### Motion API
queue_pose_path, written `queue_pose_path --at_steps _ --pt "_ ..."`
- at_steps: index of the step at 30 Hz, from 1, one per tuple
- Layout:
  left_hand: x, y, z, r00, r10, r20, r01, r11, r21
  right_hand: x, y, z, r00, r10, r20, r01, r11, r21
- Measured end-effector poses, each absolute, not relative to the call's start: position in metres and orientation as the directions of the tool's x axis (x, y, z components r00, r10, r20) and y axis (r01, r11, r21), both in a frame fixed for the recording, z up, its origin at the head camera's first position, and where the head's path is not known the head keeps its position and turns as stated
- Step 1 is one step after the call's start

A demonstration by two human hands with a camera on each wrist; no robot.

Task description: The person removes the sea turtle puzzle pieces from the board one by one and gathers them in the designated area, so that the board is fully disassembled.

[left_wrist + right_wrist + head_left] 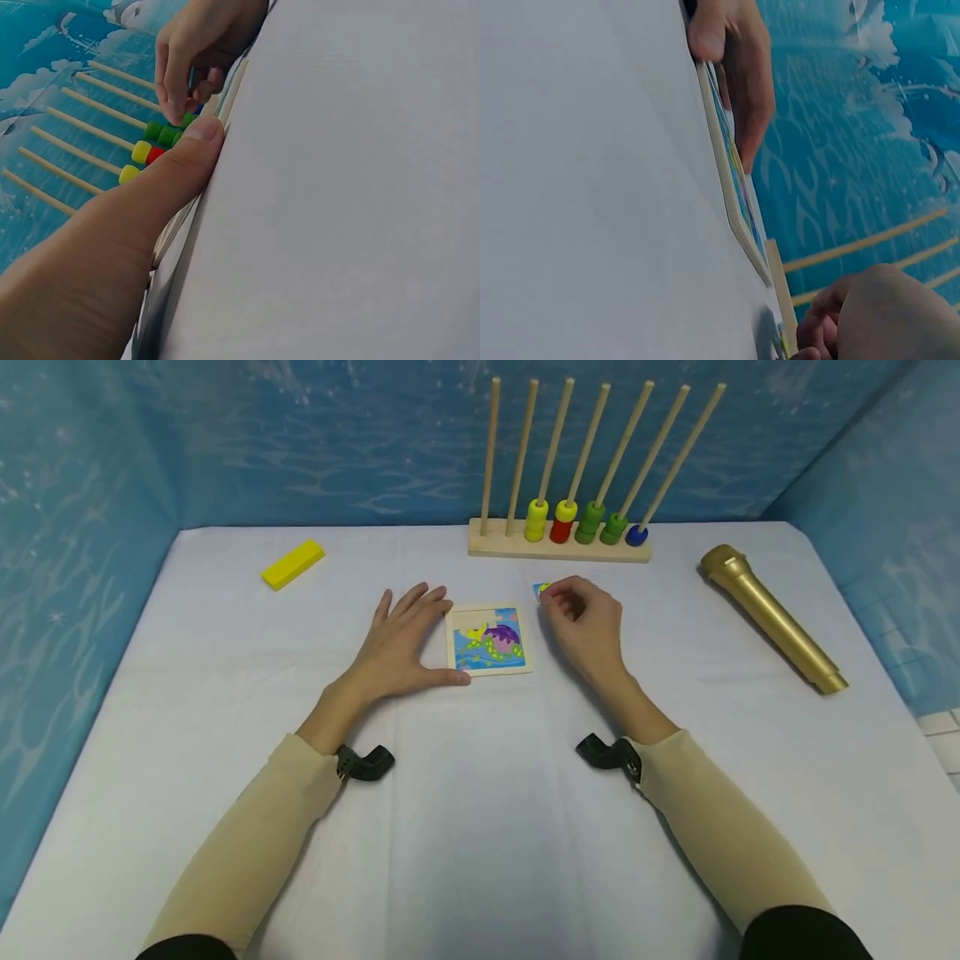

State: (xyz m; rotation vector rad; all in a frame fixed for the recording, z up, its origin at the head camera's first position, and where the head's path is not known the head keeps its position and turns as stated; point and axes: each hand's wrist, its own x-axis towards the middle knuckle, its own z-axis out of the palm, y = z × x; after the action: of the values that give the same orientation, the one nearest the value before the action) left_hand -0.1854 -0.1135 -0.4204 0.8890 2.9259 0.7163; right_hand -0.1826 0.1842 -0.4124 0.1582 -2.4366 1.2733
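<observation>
A small square picture puzzle (489, 647) in a pale wooden frame lies on the white table, showing a purple, pink and yellow figure on blue. Its upper left part is bare wood. My left hand (408, 643) spreads beside it with straight fingers, the thumb (201, 129) touching the lower left edge and the index finger near the upper left corner. To the right of the frame, my right hand (588, 622) pinches a small blue and yellow puzzle piece (540, 589) at the table. The right fingers partly hide the piece.
Behind the hands stands a wooden bead rack (558, 550) with tall rods and coloured beads. A yellow block (293, 565) lies at the back left, a gold microphone-shaped object (776, 620) at the right. A blue backdrop (322, 443) rises behind the table.
</observation>
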Motion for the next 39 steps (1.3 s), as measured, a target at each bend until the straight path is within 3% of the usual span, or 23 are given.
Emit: queue_pose_path --at_steps 7,17,32,39 --pt "-0.184 -0.116 -0.421 -0.828 0.544 0.137 0.543 0.717 0.438 -0.165 0.166 -0.413 -0.941 -0.048 0.335 -0.294 0.609 -0.737" --pt "-0.185 -0.115 -0.422 -0.825 0.548 0.138 0.550 0.721 0.422 -0.167 0.165 -0.413 -0.942 -0.170 0.288 -0.326 0.662 -0.675" --pt "-0.184 -0.116 -0.421 -0.821 0.552 0.147 0.558 0.721 0.411 -0.172 0.162 -0.414 -0.928 -0.233 0.290 -0.368 0.690 -0.624" --pt "-0.185 -0.115 -0.421 -0.822 0.552 0.141 0.555 0.720 0.416 -0.173 0.164 -0.406 -0.931 -0.293 0.217 -0.363 0.713 -0.600"
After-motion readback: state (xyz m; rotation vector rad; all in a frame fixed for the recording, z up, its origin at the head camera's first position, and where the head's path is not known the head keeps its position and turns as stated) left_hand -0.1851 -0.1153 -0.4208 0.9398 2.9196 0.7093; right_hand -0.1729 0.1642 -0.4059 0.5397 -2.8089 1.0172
